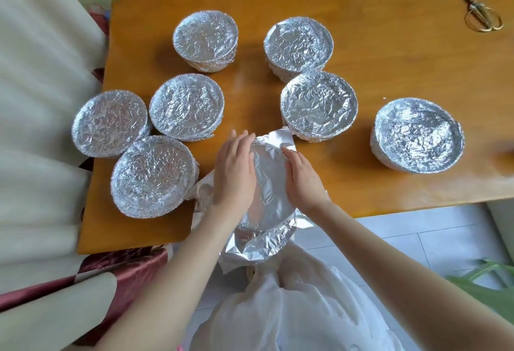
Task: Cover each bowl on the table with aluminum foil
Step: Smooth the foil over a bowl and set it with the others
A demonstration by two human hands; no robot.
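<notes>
- Head view: smooth silver aluminium foil sheet [267, 183], draped over a hidden round bowl at the near edge of the orange wooden worktop [389, 72].
- Left grip [236, 167], right grip [303, 181]: both open-handed, fingers pressed flat on the foil either side of the mouth.
- Handling, judged: light, thin, tear-prone, holds a crease; best taken at the loose skirt below the rim.
- Orientation: mouth up; sheet's long axis runs near to far, one corner far-right, another overhanging the near edge.
- Seven crinkled foil-covered bowls [186, 106] stand beyond.

A single head-worn wide-angle camera looks forward and steeply down, close over the near edge of the tabletop [389, 78]
</notes>
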